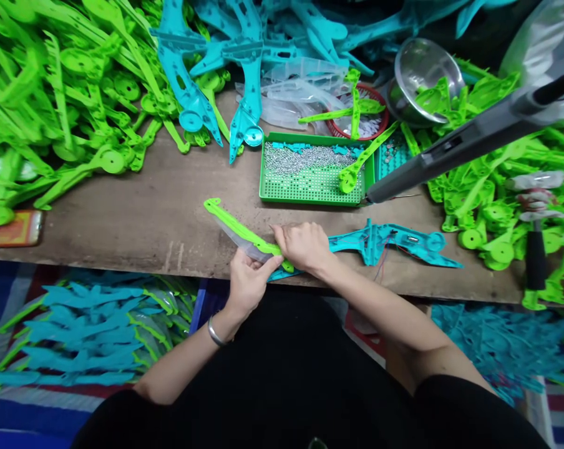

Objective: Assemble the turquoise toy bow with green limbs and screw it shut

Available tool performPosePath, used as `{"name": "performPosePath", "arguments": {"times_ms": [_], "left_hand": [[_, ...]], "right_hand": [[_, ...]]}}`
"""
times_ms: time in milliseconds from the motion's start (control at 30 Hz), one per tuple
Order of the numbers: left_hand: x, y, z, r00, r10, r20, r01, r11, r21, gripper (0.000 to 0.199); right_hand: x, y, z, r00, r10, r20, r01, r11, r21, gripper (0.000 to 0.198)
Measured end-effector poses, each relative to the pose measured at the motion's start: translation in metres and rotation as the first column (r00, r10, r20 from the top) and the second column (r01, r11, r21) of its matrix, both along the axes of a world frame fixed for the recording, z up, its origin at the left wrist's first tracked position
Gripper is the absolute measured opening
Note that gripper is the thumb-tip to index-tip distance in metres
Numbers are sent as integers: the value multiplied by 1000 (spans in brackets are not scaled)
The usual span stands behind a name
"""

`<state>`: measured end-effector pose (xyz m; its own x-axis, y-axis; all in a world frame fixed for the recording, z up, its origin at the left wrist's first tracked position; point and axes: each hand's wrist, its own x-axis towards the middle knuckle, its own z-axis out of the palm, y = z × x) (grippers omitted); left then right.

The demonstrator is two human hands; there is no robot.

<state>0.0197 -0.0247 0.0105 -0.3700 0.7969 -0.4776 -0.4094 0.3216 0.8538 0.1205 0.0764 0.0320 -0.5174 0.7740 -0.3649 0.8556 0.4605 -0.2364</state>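
Note:
My left hand (248, 277) pinches a bright green plastic limb (238, 227), which has a clear blade-like piece (244, 245) along its lower side. At the limb's right end, my right hand (305, 246) is closed over it, with the fingertips partly hidden. Below both hands lies a blue plastic shell (385, 240), its left part covered by the hands. Thin red and blue wires (382, 262) run out of the shell near the table's front edge.
A green perforated tray (305, 187) holds many small screws. A grey power tool (441, 153) reaches in from the right. Heaps of green parts (76, 93) lie left and right, blue shells (249, 81) behind. A black-handled tool (536, 259) stands at the right.

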Motion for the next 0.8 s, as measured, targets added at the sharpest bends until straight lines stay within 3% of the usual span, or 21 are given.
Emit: {"name": "performPosePath", "arguments": {"times_ms": [167, 400, 500, 567, 667, 733, 800], "left_hand": [[6, -1, -4, 994, -71, 80, 70, 997, 12, 65], [11, 1, -9, 991, -131, 20, 131, 991, -12, 57], [6, 2, 2, 973, -173, 151, 169, 985, 36, 59], [-3, 2, 12, 924, -239, 300, 220, 971, 94, 54], [-18, -2, 22, 792, -336, 510, 273, 942, 197, 49], [-25, -5, 22, 721, -381, 579, 293, 925, 242, 49], [-28, -8, 20, 682, -419, 599, 319, 908, 271, 44]], "right_hand": [[0, 7, 3, 1000, -31, 2, 31, 1000, -6, 69], [-3, 13, 2, 999, -43, 10, 44, 997, -62, 67], [0, 23, 4, 999, 7, -54, -13, 993, -118, 61], [3, 35, 9, 991, 65, -121, -89, 975, -204, 50], [6, 56, 17, 974, 84, -211, -158, 917, -365, 40], [6, 68, 22, 970, 81, -228, -180, 873, -454, 41], [6, 77, 24, 965, 78, -250, -190, 866, -462, 38]]}}
